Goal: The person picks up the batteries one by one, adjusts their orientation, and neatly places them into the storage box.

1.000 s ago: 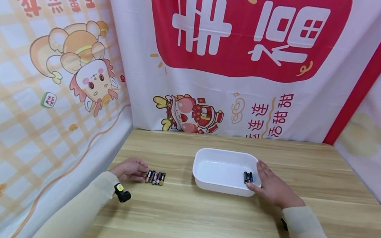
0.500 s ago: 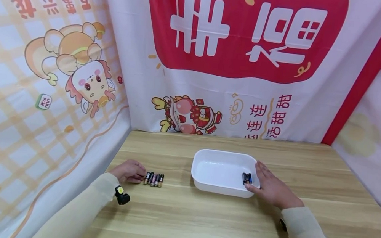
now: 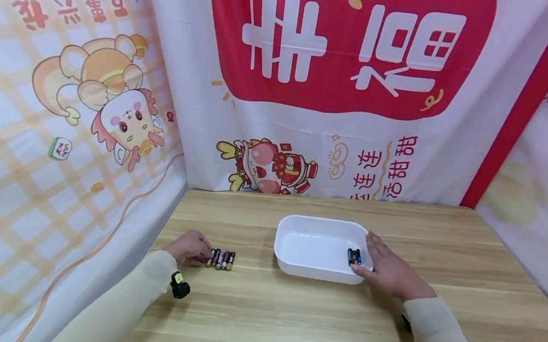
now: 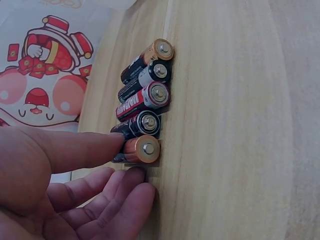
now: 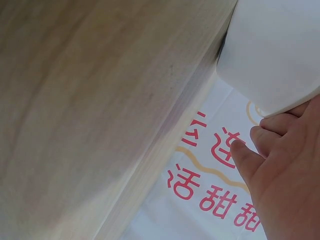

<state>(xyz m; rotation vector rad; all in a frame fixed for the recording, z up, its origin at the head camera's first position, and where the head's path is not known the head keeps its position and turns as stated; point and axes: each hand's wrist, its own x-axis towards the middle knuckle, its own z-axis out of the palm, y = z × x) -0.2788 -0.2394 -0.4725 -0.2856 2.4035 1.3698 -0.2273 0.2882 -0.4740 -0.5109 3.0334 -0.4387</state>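
Note:
In the head view, my left hand point(image 3: 192, 247) is at the left end of a row of several small batteries point(image 3: 225, 260) on the table. The left wrist view has the thumb on the copper-topped battery point(image 4: 145, 149) at the row's end, and the other fingers bent just beside it. Next to it lie a black battery point(image 4: 145, 125) and a red-and-silver one point(image 4: 150, 95). My right hand point(image 3: 393, 270) holds the right end of a white plastic tray point(image 3: 316, 272), thumb at the front rim and fingers along the outside. A few dark batteries point(image 3: 354, 257) lie inside it.
The wooden table point(image 3: 260, 318) carries both the row and the tray. A printed cloth point(image 3: 260, 103) hangs behind its back edge, and a checked cloth point(image 3: 80, 174) stands along the left side.
My left hand has come closer over the end battery, its thumb now on it. The right hand keeps its hold on the tray. The head view has shifted slightly.

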